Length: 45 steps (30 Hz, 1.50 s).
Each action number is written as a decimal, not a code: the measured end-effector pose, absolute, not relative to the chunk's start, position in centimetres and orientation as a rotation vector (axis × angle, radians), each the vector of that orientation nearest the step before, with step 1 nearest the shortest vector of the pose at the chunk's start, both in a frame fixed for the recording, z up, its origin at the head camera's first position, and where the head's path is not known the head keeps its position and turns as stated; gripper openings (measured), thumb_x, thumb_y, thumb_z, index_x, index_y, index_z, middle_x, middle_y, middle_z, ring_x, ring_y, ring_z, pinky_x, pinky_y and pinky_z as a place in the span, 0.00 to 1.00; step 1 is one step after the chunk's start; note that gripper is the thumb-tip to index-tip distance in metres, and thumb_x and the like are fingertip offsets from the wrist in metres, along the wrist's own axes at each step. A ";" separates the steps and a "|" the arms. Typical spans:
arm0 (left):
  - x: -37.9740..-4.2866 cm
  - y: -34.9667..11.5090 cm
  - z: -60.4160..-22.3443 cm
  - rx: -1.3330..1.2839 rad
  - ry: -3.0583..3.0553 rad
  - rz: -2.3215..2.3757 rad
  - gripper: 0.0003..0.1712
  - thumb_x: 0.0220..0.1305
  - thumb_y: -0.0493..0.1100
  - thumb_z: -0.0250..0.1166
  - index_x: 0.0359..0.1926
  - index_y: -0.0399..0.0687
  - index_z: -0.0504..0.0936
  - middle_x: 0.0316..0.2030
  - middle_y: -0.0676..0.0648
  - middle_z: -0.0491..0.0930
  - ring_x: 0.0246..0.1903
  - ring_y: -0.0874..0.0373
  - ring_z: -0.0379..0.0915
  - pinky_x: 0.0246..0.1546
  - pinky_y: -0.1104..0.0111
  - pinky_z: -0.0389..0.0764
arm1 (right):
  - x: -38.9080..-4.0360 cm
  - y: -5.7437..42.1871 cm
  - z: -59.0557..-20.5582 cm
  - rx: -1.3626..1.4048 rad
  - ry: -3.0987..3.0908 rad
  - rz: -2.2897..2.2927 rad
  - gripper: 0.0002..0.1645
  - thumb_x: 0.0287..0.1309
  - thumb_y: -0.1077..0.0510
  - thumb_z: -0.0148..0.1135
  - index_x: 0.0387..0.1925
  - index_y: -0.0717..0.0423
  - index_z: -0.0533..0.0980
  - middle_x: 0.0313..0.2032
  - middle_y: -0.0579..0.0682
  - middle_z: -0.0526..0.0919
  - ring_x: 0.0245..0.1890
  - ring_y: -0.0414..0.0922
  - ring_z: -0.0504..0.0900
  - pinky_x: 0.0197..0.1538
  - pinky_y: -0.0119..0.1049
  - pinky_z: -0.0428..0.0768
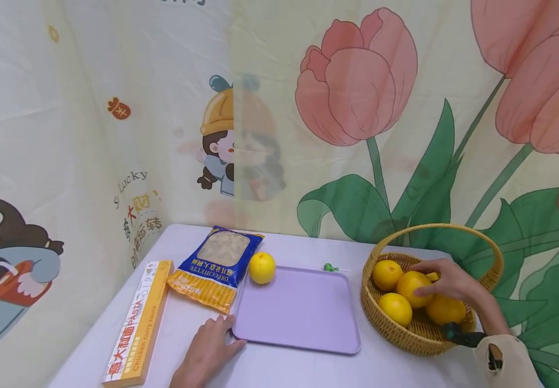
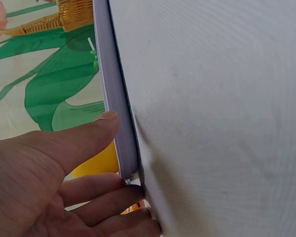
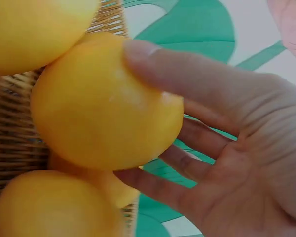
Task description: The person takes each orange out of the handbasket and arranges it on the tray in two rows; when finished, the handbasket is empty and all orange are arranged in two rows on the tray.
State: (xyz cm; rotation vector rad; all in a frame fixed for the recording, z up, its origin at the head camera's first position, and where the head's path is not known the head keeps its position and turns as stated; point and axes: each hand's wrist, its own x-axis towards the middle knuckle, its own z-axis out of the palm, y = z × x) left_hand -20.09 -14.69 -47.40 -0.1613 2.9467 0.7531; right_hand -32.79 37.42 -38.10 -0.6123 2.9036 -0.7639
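My right hand reaches into a round wicker basket and grips an orange. Its thumb lies on one side of the fruit and the fingers curl round the other. Several more oranges sit about it in the basket, one near the front wall. A purple tray lies flat on the table to the basket's left. At its near left corner my left hand holds the rim, thumb along the near edge and fingers round the side. A single yellow orange rests at the tray's far left corner.
A blue and orange bag of orecchiette pasta lies beside the tray. Farther left stretches a long pasta box. A small green item lies behind the tray. The basket's tall handle arches over the fruit, and printed curtains hang behind.
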 end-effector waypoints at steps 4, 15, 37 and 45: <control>-20.1 -14.6 -47.4 -0.158 2.953 0.745 0.35 0.58 0.50 0.84 0.62 0.35 0.85 0.52 0.33 0.87 0.50 0.39 0.84 0.57 0.41 0.86 | -31.6 37.3 -37.1 -0.605 2.970 -0.846 0.37 0.58 0.51 0.83 0.62 0.68 0.82 0.57 0.64 0.88 0.56 0.62 0.82 0.57 0.64 0.87; -20.2 -14.8 -47.0 -0.136 2.990 0.745 0.35 0.58 0.50 0.84 0.61 0.36 0.86 0.51 0.33 0.87 0.50 0.38 0.85 0.56 0.41 0.87 | -28.3 32.3 -32.4 -1.026 2.811 -1.058 0.32 0.57 0.61 0.82 0.63 0.59 0.83 0.57 0.57 0.89 0.48 0.33 0.85 0.50 0.29 0.90; -19.6 -14.7 -47.3 -0.138 2.969 0.780 0.36 0.59 0.49 0.83 0.63 0.34 0.84 0.54 0.31 0.85 0.56 0.33 0.82 0.61 0.38 0.83 | -36.2 12.7 -42.1 -0.716 2.656 -1.350 0.33 0.58 0.57 0.81 0.61 0.70 0.82 0.54 0.60 0.90 0.53 0.55 0.87 0.58 0.47 0.90; -19.3 -14.6 -47.2 -0.165 2.958 0.803 0.37 0.59 0.48 0.82 0.64 0.34 0.83 0.57 0.30 0.83 0.59 0.30 0.79 0.63 0.35 0.80 | -37.6 10.5 -44.3 -0.499 2.743 -1.428 0.32 0.57 0.59 0.83 0.60 0.68 0.83 0.55 0.60 0.90 0.53 0.55 0.86 0.62 0.51 0.88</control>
